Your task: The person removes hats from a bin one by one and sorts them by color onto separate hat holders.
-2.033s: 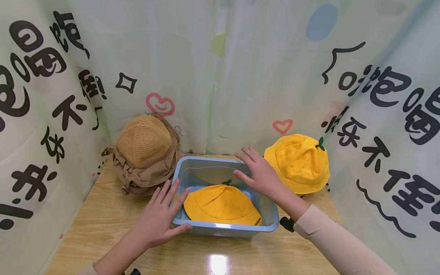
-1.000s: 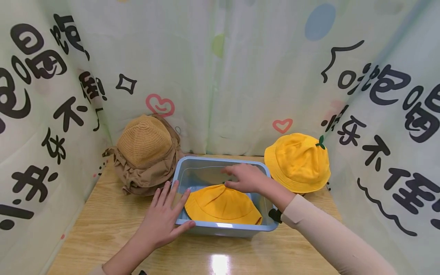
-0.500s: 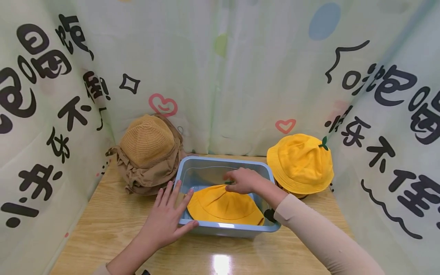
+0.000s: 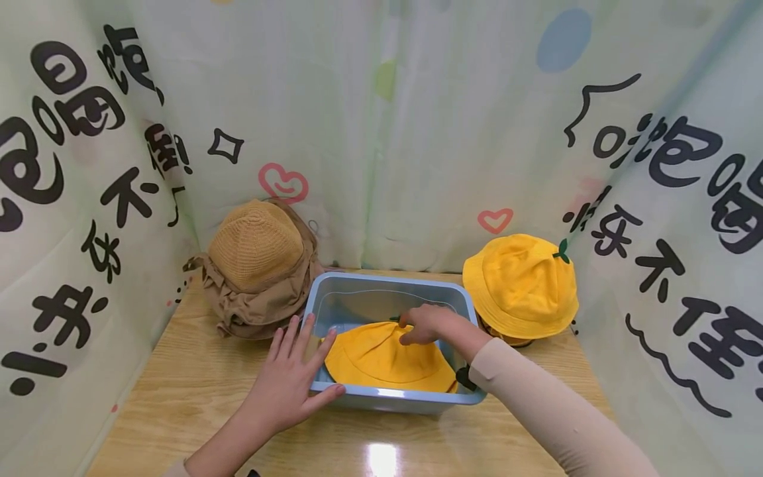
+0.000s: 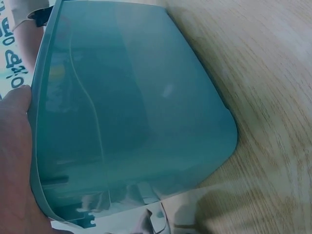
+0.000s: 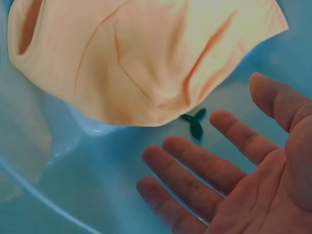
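Note:
A yellow bucket hat (image 4: pixel 381 358) lies folded flat in the blue plastic bin (image 4: pixel 390 399), its green sprout (image 6: pixel 195 126) at the top edge. My right hand (image 4: pixel 432 323) is inside the bin over the hat's upper right part. In the right wrist view the right hand (image 6: pixel 243 180) has its fingers apart beside the sprout, gripping nothing. My left hand (image 4: pixel 289 381) rests with spread, straight fingers at the bin's left front corner. Its thumb (image 5: pixel 17 100) lies along the rim in the left wrist view.
Left of the bin stands a tan knitted hat (image 4: pixel 256 242) with a brown ruffled hat (image 4: pixel 262 311) beneath or around it. Another yellow bucket hat (image 4: pixel 518 288) sits at the right on the wooden table (image 4: pixel 322 444). A printed curtain (image 4: pixel 381 132) encloses the back and sides.
My right hand has come from above the bin's back right rim down into the bin, then slightly right and nearer over the hat. The left hand stays at the corner.

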Tool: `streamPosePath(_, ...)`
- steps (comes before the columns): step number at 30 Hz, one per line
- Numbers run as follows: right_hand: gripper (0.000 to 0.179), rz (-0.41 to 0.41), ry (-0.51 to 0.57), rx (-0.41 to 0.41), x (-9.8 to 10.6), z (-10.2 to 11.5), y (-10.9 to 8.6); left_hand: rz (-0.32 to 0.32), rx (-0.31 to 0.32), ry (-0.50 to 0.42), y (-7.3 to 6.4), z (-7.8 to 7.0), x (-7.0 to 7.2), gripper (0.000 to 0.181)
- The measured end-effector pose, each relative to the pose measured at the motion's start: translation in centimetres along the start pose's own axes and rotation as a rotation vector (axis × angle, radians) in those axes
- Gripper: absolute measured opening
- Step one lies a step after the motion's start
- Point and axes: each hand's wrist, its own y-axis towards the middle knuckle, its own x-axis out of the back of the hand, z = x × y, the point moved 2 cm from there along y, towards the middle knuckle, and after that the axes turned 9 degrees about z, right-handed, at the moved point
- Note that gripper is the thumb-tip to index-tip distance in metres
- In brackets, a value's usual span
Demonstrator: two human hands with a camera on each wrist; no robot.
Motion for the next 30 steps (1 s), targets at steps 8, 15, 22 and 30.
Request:
streamPosePath(8,0.05,0.029,0.051,-0.028,-1.0,-0.6,1.1,0.006,-0.003,-0.002,0.0,-0.2,0.1,0.086)
streamPosePath(15,0.051,0.056,0.08,-0.035,-1.8,-0.8,2.1,0.014,0.003,0.027,-0.1,-0.1,0.1,0.086)
streamPosePath(22,0.05,0.059,0.109,-0.021,-1.9,-0.8,2.6,0.025,-0.002,0.037,0.0,0.0,0.0,0.087)
streamPosePath(30,0.055,0.059,0.129,0.018,-1.5,-0.7,2.9,0.021,-0.003,0.036,0.1,0.2,0.0,0.086)
